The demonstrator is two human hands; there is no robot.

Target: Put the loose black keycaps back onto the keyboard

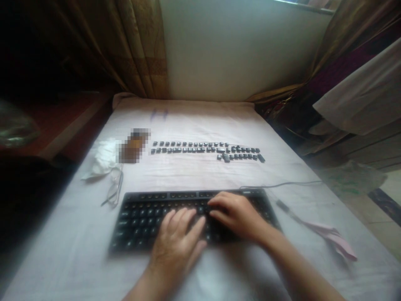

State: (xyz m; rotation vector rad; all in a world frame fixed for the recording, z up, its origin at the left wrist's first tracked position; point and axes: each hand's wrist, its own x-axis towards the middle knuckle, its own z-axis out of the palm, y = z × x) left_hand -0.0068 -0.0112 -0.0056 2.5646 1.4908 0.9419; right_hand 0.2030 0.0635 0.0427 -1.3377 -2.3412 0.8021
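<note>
We're apparently servicing the kbd (pixel 200 204) at 6 o'clock, loose caps (pixel 200 149) at its 12, LH (pixel 177 240) spread, gripping nil, RH (pixel 239 214) grip we can't tell; next move likely calls for precise RH placement.

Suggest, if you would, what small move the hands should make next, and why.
Perhaps raise the left hand slightly: it covers part of the keyboard beside the right hand, hiding what is beneath, while loose keycaps lie in rows beyond.
</note>
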